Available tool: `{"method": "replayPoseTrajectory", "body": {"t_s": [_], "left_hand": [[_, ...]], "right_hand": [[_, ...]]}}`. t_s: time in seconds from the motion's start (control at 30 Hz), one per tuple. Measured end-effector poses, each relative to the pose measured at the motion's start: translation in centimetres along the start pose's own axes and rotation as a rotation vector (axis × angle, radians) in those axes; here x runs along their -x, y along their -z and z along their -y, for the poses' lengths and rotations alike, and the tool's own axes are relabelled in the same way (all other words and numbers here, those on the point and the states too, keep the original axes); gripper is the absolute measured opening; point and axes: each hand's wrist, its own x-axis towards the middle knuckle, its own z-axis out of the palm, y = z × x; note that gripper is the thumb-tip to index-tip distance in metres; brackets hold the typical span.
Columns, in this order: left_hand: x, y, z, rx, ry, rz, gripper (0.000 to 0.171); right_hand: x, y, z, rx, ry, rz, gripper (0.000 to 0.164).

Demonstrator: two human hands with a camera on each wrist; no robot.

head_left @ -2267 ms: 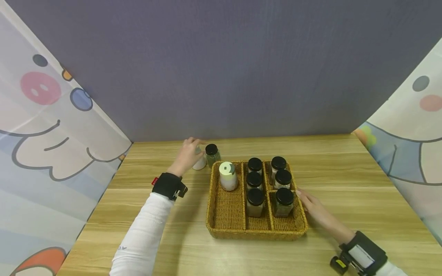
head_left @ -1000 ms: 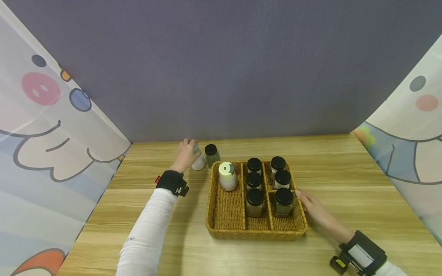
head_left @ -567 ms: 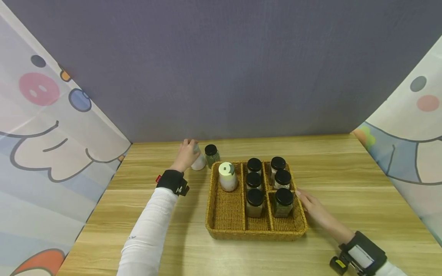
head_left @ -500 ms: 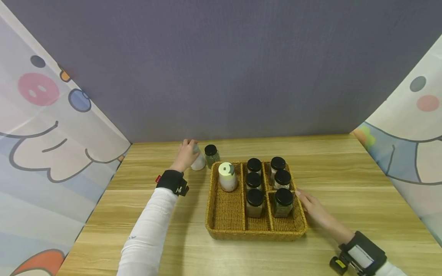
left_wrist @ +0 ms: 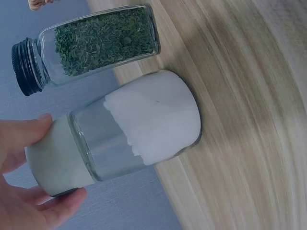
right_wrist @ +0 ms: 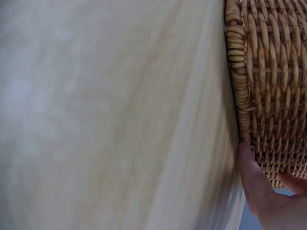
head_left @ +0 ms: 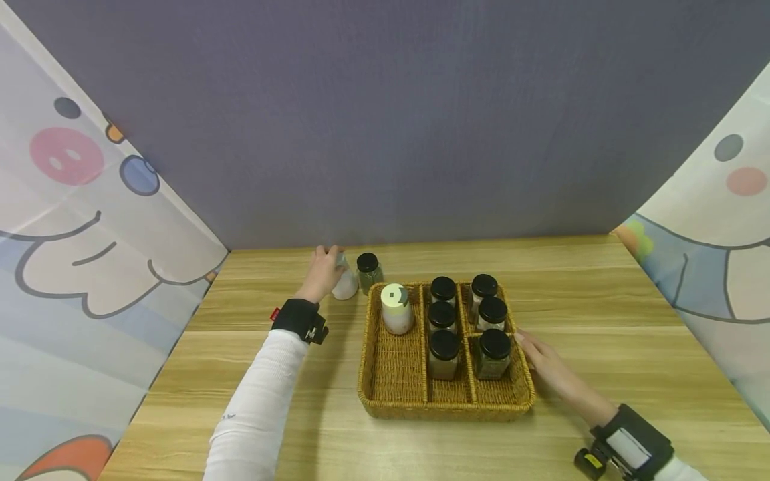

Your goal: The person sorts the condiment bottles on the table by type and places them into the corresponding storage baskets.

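My left hand pinches the pale green lid of a glass seasoning jar, thumb on one side and fingers on the other. White granules fill the jar's lower part, and it stands upright at the back left of the table. Right beside it is a glass jar of dried green herbs with a black lid. My right hand touches the right outer side of a divided wicker basket, one finger stretched along its bottom edge.
In the basket's left compartment stands another pale-lidded jar. Several black-lidded jars, such as the front middle one, fill much of the other compartments. A grey wall rises behind the wooden table, with cartoon-printed sheets at both sides.
My left hand has settled from a loose reach onto the lid of the white-filled jar, and that jar has shifted very slightly toward me. My right hand stays at the basket.
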Motion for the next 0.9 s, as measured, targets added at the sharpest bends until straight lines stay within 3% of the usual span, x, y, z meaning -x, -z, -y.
{"method": "replayPoseTrajectory", "body": {"t_s": [0.3, 0.9], "left_hand": [[0.12, -0.13, 0.27, 0.047, -0.001, -0.015, 0.037], [0.62, 0.06, -0.29, 0.054, -0.053, 0.012, 0.034]], "right_hand": [[-0.11, -0.05, -0.05, 0.013, 0.003, -0.014, 0.064], [-0.09, 0.12, -0.04, 0.023, -0.005, -0.004, 0.066]]}}
